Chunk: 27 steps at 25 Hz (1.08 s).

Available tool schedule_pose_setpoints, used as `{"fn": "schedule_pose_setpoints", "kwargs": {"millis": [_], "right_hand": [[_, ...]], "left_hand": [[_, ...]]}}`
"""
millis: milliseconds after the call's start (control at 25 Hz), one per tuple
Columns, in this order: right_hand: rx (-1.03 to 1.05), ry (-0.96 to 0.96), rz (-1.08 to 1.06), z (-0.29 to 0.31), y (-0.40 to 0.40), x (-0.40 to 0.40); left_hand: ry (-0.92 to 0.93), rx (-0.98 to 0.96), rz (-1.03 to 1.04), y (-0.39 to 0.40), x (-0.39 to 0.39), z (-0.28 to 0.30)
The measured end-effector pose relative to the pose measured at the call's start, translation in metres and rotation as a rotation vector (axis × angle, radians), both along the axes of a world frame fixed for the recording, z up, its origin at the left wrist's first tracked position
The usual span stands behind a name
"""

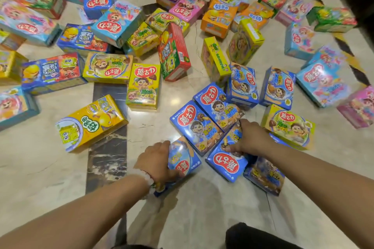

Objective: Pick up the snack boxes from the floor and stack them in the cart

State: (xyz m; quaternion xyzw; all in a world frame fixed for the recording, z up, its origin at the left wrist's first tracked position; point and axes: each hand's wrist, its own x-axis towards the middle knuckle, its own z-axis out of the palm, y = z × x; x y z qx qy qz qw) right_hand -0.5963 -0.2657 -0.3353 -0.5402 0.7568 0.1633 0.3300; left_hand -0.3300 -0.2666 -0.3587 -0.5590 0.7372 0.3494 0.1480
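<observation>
Down by our knees, we are reaching both arms out over the shiny floor [50,168]. Our left hand [155,159] is curling round the side of a blue snack box [182,159], tipping it up so it is easy to lift. Our right hand [251,139] is gripping another blue box [227,162], thumb on top, so we can take two at once. Our hands are apart, one box each. Many more snack boxes [141,89] are lying all around us. We are not seeing the cart anywhere.

Left hand [154,159] fingers hidden behind blue box [182,159]; far boxes [332,19] blurred, perhaps unreadable.
</observation>
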Motion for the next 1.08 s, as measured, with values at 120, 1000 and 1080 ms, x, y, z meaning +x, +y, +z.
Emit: {"fn": "schedule_pose_setpoints", "kwargs": {"millis": [120, 1000, 1080], "right_hand": [[0.004, -0.135, -0.128, 0.012, -0.002, -0.007], [0.136, 0.292, 0.871, 0.058, -0.004, 0.016], [0.112, 0.291, 0.927, 0.05, 0.002, 0.022]], "left_hand": [[-0.079, 0.048, -0.005, 0.0, 0.001, -0.008], [0.415, 0.458, 0.613, -0.041, 0.029, 0.024], [0.443, 0.454, 0.612, -0.044, 0.027, 0.023]]}}
